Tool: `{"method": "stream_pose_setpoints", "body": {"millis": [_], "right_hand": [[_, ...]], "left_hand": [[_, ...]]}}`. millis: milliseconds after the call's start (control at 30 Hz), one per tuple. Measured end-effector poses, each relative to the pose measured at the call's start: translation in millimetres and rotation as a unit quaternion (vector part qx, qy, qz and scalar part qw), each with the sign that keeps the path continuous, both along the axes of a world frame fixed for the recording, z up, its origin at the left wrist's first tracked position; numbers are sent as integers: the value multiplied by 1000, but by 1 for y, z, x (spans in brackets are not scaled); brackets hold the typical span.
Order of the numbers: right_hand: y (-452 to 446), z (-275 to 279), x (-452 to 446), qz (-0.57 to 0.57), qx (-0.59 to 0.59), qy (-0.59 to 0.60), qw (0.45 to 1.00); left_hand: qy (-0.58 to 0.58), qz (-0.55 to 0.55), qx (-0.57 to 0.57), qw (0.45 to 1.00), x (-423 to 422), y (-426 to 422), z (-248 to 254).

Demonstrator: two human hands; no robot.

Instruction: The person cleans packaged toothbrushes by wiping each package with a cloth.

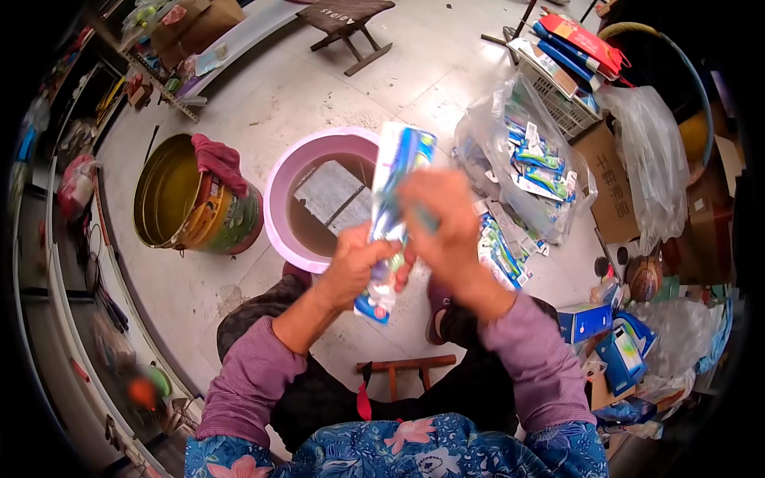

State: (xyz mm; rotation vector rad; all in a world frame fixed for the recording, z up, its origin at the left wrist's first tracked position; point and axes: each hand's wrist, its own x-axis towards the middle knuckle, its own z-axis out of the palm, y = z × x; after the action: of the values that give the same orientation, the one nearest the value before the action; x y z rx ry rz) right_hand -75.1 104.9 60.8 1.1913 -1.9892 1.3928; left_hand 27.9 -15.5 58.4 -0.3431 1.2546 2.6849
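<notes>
1 toothbrush pack [386, 223] in front of me: my left hand [358, 267] grips it, right hand [442, 211] on it, blurred, grip unclear. 1 basin [277, 199]: murky water [301, 229], something flat and grey [325, 191]. 1 clear bag [484, 147]: several packs [542, 162].

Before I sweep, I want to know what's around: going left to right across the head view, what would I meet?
Painted bucket → pink basin → blue-and-white package in the left hand → clear bag with packaged toothbrushes → crumpled clear plastic.
</notes>
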Motion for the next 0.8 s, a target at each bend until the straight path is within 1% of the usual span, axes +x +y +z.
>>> {"method": "stream_pose_setpoints", "body": {"millis": [33,67,133,167,200,233,267,300,333,367,400,467,533,567,633,667,733,800], "right_hand": [[-3,4,21,41,15,-3,999],[-1,9,24,35,32,-13,999],[1,-15,-14,-37,-12,-41,998],[5,-12,-36,-121,-11,-92,988],[10,-12,-54,-187,-38,-164,968],[15,-3,-59,-184,-59,-356,914],[20,3,-54,-129,-84,-433,888],[20,4,-44,-77,-91,-495,860],[18,7,-33,-28,-101,-554,826],[14,13,-21,39,-118,-607,785],[13,11,-17,62,-101,-639,760],[13,4,-18,73,-97,-634,764],[17,3,-25,79,-92,-671,731],[19,2,-28,83,-87,-672,731],[20,3,-28,95,-93,-673,728],[21,3,-29,106,-103,-673,724],[24,3,-32,119,-98,-676,721],[26,3,-36,156,-123,-674,711]], "left_hand": [[16,-5,-69,997,0,-7,-2],[31,-12,-138,990,1,-11,-3],[6,-25,-115,993,4,-1,-3],[-14,-30,-92,995,4,4,-1],[-11,-29,-91,995,3,5,2],[-3,-23,-145,989,1,4,6],[1,-14,-197,980,2,4,8],[11,-14,-212,977,1,2,1],[10,-12,-211,977,0,5,-6],[14,-7,-238,971,0,10,-13],[17,-1,-266,964,-1,13,-15],[14,-4,-274,962,1,15,-15],[22,-12,-275,961,2,13,-15],[21,-8,-275,961,2,12,-17],[9,-19,-230,973,2,11,-22],[9,-17,-229,973,2,9,-22],[-7,-54,-149,987,2,4,-22],[-1,-33,-131,991,2,7,-14]]}}
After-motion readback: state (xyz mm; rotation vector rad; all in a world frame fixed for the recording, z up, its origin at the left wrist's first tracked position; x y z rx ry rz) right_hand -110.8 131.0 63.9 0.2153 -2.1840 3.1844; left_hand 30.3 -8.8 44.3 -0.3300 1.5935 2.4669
